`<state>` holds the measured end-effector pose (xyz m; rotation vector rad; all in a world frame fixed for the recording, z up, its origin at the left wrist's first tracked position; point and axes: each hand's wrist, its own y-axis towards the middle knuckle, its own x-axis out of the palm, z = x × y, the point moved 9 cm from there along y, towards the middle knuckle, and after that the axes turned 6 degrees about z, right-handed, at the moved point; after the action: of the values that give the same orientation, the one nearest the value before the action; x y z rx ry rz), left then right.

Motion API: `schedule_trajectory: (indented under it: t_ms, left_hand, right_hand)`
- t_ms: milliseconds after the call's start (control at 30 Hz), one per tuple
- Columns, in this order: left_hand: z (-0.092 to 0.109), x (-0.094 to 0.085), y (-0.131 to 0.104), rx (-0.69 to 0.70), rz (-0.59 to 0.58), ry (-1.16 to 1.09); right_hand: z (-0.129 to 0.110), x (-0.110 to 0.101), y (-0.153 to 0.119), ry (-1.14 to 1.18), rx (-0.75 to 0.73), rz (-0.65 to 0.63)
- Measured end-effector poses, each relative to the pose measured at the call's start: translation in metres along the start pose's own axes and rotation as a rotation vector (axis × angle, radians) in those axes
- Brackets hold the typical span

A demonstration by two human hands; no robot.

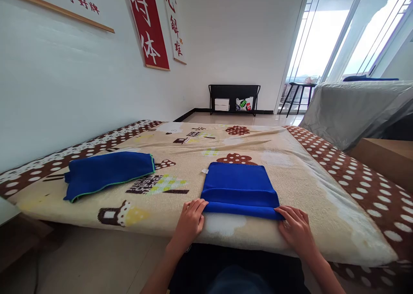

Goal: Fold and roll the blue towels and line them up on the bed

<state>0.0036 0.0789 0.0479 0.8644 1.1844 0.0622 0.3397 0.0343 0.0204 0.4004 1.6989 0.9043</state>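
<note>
A blue cloth (237,178) lies on the bed in front of me, its near edge folded over into a narrow band. A small white tag sticks out at its far left corner. My left hand (191,218) pinches the left end of the folded edge. At the right end of the same edge, my right hand (295,226) has its fingers closed on the fabric. Off to the left lies a second blue cloth (109,173) with green edging, loosely folded and apart from both hands.
A cream patterned blanket (258,234) with brown dotted borders covers the bed. Beyond it, a black rack (234,97) stands by the wall. To the right are a sheet-covered piece of furniture (351,109), a cardboard box (383,160) and a black stool (298,97).
</note>
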Motion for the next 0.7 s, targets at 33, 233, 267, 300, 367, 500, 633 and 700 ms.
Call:
schedule_trajectory:
  t_ms: [33,233,267,300,367,500,633,700]
  left_hand:
    - [0.0,0.002,0.005,-0.027,0.001,0.0]
    - [-0.006,0.0,0.024,-0.169,-0.017,0.016]
    - [-0.007,-0.001,0.024,-0.173,-0.034,0.02]
    - [-0.008,-0.001,0.023,-0.171,-0.06,0.017]
    - [-0.008,0.0,0.022,-0.165,-0.109,0.014]
    - [0.005,-0.004,0.027,-0.204,-0.006,0.129]
    - [0.074,0.017,0.039,0.016,-0.013,-0.035]
    - [0.102,0.031,0.041,0.116,-0.077,-0.146]
  right_hand:
    - [0.002,0.001,0.005,0.007,0.028,-0.004]
    - [0.006,0.005,0.026,0.075,0.133,-0.1]
    - [0.006,0.005,0.026,0.089,0.131,-0.117]
    - [0.004,0.004,0.025,0.096,0.129,-0.129]
    - [0.002,0.005,0.023,0.067,0.138,-0.13]
    - [-0.016,0.0,0.025,-0.126,0.21,0.033]
    - [-0.08,0.016,0.04,0.036,0.004,0.055]
    - [-0.107,0.027,0.046,0.141,-0.107,-0.018]
